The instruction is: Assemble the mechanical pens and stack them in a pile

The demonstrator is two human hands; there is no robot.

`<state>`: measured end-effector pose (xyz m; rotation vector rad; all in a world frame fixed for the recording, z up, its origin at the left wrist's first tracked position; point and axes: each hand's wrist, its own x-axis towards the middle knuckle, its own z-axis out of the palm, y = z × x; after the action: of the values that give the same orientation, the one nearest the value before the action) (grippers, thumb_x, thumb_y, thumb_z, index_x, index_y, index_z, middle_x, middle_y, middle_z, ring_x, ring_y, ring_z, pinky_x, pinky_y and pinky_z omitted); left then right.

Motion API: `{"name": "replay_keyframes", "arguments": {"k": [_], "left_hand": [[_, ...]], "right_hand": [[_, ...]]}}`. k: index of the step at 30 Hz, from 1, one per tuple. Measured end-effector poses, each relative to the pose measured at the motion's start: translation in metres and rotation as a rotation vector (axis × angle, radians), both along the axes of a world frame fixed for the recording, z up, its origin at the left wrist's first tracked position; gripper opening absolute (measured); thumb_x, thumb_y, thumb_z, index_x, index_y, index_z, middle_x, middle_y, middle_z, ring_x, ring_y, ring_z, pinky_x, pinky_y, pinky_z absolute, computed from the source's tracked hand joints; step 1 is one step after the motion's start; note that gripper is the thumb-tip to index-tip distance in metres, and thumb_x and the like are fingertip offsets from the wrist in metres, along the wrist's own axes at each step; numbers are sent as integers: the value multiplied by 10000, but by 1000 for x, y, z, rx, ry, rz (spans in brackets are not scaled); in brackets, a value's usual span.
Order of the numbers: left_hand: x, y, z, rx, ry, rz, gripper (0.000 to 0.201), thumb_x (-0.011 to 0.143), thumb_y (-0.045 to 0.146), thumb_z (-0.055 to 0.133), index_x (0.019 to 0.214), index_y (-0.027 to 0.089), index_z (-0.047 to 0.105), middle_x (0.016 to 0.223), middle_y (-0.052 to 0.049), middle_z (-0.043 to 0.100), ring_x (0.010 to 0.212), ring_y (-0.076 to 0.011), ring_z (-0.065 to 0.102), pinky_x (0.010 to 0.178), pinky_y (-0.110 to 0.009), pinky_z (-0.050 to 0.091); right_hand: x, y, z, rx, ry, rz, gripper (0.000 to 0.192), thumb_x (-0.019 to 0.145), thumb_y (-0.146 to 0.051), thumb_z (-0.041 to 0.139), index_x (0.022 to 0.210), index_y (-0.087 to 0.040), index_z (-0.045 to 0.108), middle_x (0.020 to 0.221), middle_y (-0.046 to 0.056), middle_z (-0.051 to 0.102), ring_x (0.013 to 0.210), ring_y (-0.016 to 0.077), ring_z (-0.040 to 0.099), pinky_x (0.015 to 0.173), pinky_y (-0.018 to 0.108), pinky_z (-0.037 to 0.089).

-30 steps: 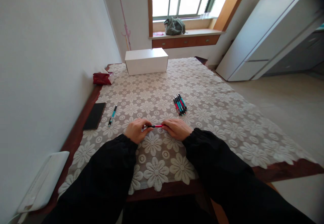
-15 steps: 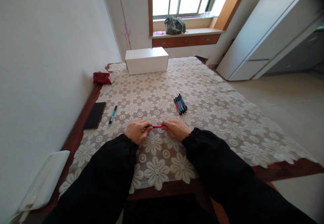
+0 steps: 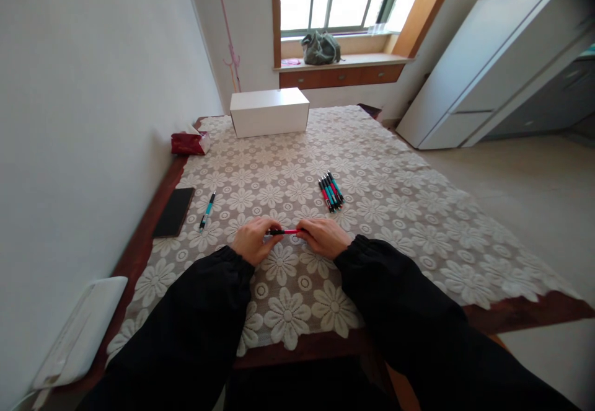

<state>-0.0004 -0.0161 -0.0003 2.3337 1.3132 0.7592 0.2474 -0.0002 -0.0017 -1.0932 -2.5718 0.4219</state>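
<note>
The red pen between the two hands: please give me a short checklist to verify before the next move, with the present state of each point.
1. Left hand has a grip on the dark end of the red pen: ok.
2. Right hand has a grip on the other end: ok.
3. Pen lies level, just above the lace cloth: ok.
4. Pen parts joined tight: cannot tell, fingers hide the ends.
5. Bundle of pens lies apart, beyond the right hand: ok.
6. Single teal pen lies apart, beside the black phone: ok.

I see a slim red plastic pen with a black tip [image 3: 284,232], lying level and crosswise between my left hand [image 3: 251,239] and right hand [image 3: 324,237], pinched at both ends.
</note>
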Motion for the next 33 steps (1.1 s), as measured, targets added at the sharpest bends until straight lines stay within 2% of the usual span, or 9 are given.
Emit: {"name": "replay_keyframes", "arguments": {"k": [2,6,10,14,17,21,24,27,33], "left_hand": [[0,0,1,7,25,-22,79,956,291,636,980,224,671,943,-21,723,895,-209,658,814,-326,525],[0,0,3,24,72,-17,214,1020,325,526,926,228,692,914,-24,734,926,-231,654,844,-355,523],[1,0,4,21,6,-30,181,950,342,657,1093,236,683,1016,-30,738,981,-231,662,888,-366,531],[2,-1,5,13,30,-61,111,959,313,630,1003,244,705,997,-21,747,984,-230,661,896,-371,529],[2,0,5,14,68,-54,202,1005,330,553,941,240,721,957,-24,754,955,-231,657,889,-373,522],[1,1,3,23,26,-60,158,964,345,636,1059,237,702,1031,-30,748,984,-235,654,896,-376,520],[1,1,2,30,12,-75,133,924,324,693,1018,230,688,1004,-30,739,980,-234,657,885,-371,522],[1,1,3,37,41,-79,109,964,316,633,940,226,690,947,-29,735,959,-231,654,878,-374,520],[3,-1,8,16,46,-61,149,997,319,569,994,235,692,993,-32,742,992,-233,652,913,-380,514]], "right_hand": [[0,0,0,0,2,5,139,1039,-266,491,1008,-192,605,936,68,707,872,215,672,737,282,432],[0,1,-1,2,18,11,133,1039,-267,496,1018,-196,606,935,64,708,871,209,671,747,279,436],[0,1,-2,5,22,15,129,1035,-262,496,1014,-193,603,937,66,706,870,211,674,740,282,439],[0,0,-2,5,17,17,118,1026,-258,509,1007,-197,608,947,67,708,878,214,673,740,283,441],[0,0,-1,0,29,25,113,1024,-251,510,1004,-198,608,950,64,707,877,210,673,744,282,443],[0,1,-1,7,38,30,115,1022,-252,513,998,-190,607,931,67,702,874,216,675,746,286,445],[0,1,-2,6,39,36,122,1023,-266,521,995,-190,612,934,69,700,881,217,671,751,287,447],[1,2,-3,-1,47,41,127,1025,-278,527,992,-194,616,931,65,699,875,211,669,747,282,449],[0,1,-2,3,68,44,107,1019,-269,535,995,-197,612,950,69,702,891,215,670,771,290,462]]}}
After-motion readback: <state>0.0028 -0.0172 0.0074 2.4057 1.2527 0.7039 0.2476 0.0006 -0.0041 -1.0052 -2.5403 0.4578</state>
